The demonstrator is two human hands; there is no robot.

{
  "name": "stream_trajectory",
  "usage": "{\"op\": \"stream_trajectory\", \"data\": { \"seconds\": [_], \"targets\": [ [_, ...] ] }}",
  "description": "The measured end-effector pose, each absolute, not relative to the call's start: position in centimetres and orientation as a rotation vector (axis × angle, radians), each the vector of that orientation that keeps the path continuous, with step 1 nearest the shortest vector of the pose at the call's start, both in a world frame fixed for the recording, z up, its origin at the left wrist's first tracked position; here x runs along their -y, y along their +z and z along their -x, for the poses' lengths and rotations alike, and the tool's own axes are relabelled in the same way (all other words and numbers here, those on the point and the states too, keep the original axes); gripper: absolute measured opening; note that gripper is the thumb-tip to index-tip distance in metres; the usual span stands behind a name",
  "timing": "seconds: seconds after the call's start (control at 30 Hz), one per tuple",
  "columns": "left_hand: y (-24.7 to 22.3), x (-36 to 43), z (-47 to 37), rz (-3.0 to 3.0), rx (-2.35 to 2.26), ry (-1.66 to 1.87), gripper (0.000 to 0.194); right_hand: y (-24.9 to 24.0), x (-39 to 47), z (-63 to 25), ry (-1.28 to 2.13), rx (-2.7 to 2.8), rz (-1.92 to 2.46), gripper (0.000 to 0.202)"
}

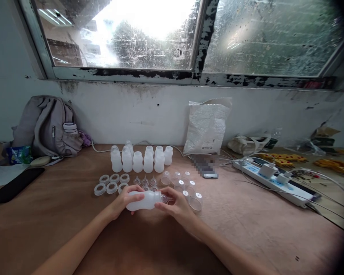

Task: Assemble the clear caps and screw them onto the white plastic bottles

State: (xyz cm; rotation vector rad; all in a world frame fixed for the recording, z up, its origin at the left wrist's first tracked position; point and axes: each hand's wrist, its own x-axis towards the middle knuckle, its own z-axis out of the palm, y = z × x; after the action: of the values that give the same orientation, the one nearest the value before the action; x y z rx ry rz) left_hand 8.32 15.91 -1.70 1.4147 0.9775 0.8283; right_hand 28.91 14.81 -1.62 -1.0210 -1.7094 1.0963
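Observation:
My left hand is wrapped around the body of a white baby bottle, which lies sideways above the table. At its neck, the fingers of my right hand pinch a clear bottle nipple; whether it is seated cannot be told. Just beyond my hands lie several translucent collar rings on the left, several clear nipples in the middle and several clear dome caps on the right. Behind them several white bottles stand upright, a few at the left with clear caps on.
A grey backpack and a black phone-like slab are at the left. A white mailing bag leans on the wall. At the right lies a white power strip with cables, near yellow items.

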Motion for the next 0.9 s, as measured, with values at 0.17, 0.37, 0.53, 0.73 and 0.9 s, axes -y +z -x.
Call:
{"op": "stream_trajectory", "data": {
  "seconds": [0.17, 0.37, 0.53, 0.73, 0.9],
  "targets": [
    [-1.3, -15.4, -8.6, -1.825, -1.094, 0.950, 0.029, -1.3, -15.2, -29.1, 1.062, 1.720, 1.176, 0.039],
    [-1.7, -14.6, -8.3, -2.463, -1.047, 1.069, 0.039, -1.7, -15.4, -29.4, 1.490, 1.565, 1.228, 0.049],
    [-2.2, -14.3, -7.4, -2.815, -0.829, 1.053, 0.040, -1.1, -15.2, -29.5, 1.785, 1.304, 1.272, 0.043],
    [-1.5, -13.9, -8.0, -2.718, -0.904, 1.085, 0.038, -0.8, -14.9, -29.5, 1.917, 1.217, 1.369, 0.053],
    [-1.3, -14.4, -9.4, -2.160, -1.169, 1.090, 0.034, -0.7, -14.9, -29.2, 1.654, 1.320, 1.189, 0.052]
  ]
}}
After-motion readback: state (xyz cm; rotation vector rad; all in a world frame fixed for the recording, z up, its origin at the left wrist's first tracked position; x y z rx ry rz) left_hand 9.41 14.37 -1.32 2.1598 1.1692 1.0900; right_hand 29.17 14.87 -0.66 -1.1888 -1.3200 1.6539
